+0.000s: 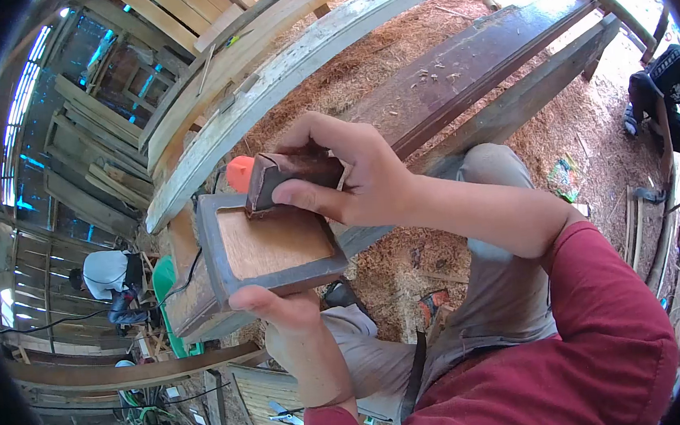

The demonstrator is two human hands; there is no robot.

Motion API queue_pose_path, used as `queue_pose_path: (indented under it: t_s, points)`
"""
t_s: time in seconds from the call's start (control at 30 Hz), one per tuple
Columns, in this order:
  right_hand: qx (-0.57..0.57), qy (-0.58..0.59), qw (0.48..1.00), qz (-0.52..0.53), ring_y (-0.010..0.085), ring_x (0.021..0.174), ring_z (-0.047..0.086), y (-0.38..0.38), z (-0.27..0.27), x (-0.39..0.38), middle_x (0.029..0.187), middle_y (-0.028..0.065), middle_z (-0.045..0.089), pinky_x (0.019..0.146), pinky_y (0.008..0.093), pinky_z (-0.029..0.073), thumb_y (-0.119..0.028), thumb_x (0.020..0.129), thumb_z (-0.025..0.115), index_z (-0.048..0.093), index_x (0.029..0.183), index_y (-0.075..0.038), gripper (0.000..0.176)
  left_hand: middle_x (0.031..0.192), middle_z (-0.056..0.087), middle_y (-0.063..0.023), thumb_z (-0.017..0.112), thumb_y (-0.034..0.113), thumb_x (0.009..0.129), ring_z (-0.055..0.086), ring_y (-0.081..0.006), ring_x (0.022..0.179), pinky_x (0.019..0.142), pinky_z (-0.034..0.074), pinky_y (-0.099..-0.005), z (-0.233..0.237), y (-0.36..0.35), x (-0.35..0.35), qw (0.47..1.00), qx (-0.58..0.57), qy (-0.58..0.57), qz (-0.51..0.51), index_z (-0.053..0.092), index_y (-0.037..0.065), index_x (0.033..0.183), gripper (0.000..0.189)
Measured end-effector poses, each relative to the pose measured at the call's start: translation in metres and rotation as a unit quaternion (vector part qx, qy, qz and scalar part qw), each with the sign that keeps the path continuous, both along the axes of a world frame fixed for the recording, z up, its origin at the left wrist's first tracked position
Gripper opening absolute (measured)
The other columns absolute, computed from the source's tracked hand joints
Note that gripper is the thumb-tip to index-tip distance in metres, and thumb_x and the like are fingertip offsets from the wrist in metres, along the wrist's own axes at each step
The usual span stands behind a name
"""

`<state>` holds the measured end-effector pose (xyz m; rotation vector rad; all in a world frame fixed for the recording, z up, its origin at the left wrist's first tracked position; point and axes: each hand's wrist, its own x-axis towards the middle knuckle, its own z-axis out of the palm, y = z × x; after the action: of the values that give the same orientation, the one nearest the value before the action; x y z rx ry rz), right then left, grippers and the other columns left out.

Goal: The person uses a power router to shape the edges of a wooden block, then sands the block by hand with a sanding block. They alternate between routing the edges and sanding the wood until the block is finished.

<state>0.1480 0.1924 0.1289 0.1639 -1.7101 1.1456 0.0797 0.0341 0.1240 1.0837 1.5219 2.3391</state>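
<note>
My left hand [289, 320] grips the near edge of a small square wooden panel [279, 245], thumb along its rim and the other fingers hidden beneath. The panel has a raised grey border around a lighter bare-wood middle, and it is tilted toward me. My right hand [349, 172] is closed around a dark brown block [262, 183] that looks wrapped in a worn sheet, perhaps sandpaper. This block rests against the panel's far right part, over the border and the recess. Just behind it shows an orange rounded object [241, 174], partly covered.
A long dark brown board [464, 67] with shavings lies on a bench ahead. Pale curved planks [326, 38] cross behind it. Wood shavings [411, 303] cover the floor. One person [109, 274] bends near a green chair [173, 305]; another person [674, 98] is far right.
</note>
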Motion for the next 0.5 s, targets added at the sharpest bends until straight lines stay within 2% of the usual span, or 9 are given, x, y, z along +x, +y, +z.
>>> queue_pose_path:
  t_s: [0.13, 0.33, 0.4, 0.5]
  points:
    - [0.06, -0.115, 0.991, 0.033, 0.0206, 0.077, 0.068, 0.015, 0.005, 0.006, 0.087, 0.0107, 0.067, 0.067, 0.0348, 0.051, -0.023, 0.09, 0.081, 0.057, 0.105, -0.003, 0.035, 0.152, 0.041, -0.0232, 0.029, 0.095, 0.085, 0.046, -0.0366, 0.138, 0.115, 0.039, -0.053, -0.005, -0.005, -0.001, 1.0, -0.002, 0.005, 0.01, 0.026, -0.001, 0.158, 0.121]
    - [0.083, -0.102, 0.991, 0.013, 0.0398, 0.075, 0.068, 0.006, -0.001, 0.001, 0.082, 0.0169, 0.066, 0.064, 0.0415, 0.051, -0.029, 0.089, 0.081, 0.051, 0.117, -0.005, 0.047, 0.154, 0.037, -0.0233, 0.03, 0.097, 0.083, 0.043, -0.0369, 0.141, 0.116, 0.037, -0.0523, 0.012, 0.003, 0.009, 0.999, -0.033, -0.016, 0.002, 0.021, 0.0, 0.16, 0.124]
    - [0.089, -0.091, 0.992, 0.012, 0.0397, 0.074, 0.068, 0.005, -0.005, 0.0, 0.081, 0.0166, 0.066, 0.064, 0.0421, 0.051, -0.03, 0.09, 0.081, 0.051, 0.117, -0.005, 0.048, 0.154, 0.038, -0.0235, 0.029, 0.097, 0.083, 0.044, -0.0377, 0.14, 0.116, 0.037, -0.0525, 0.02, 0.01, 0.013, 0.999, -0.016, -0.029, -0.014, 0.02, 0.001, 0.161, 0.124]
    - [0.085, -0.091, 0.992, 0.01, 0.0393, 0.073, 0.067, 0.002, -0.005, 0.0, 0.08, 0.0158, 0.066, 0.063, 0.0416, 0.051, -0.031, 0.09, 0.081, 0.052, 0.117, -0.005, 0.048, 0.153, 0.041, -0.0225, 0.024, 0.09, 0.092, 0.044, -0.0371, 0.141, 0.116, 0.038, -0.0526, 0.021, 0.017, 0.014, 0.999, 0.037, 0.021, -0.016, 0.029, 0.002, 0.158, 0.111]
